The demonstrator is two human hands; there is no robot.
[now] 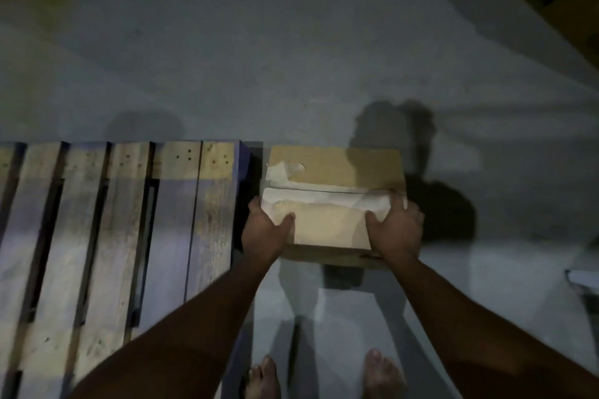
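Left hand (267, 230) and right hand (393, 227), thumbs on top, fingers curled round opposite near corners of box (327, 225): stiff taped cardboard, probably moderately heavy, best gripped low at both sides; held over floor (291, 58), just beside pallet (113, 220).

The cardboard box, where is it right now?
In the head view the cardboard box is right of centre, gripped on either side by the left hand and right hand, immediately right of the wooden pallet.
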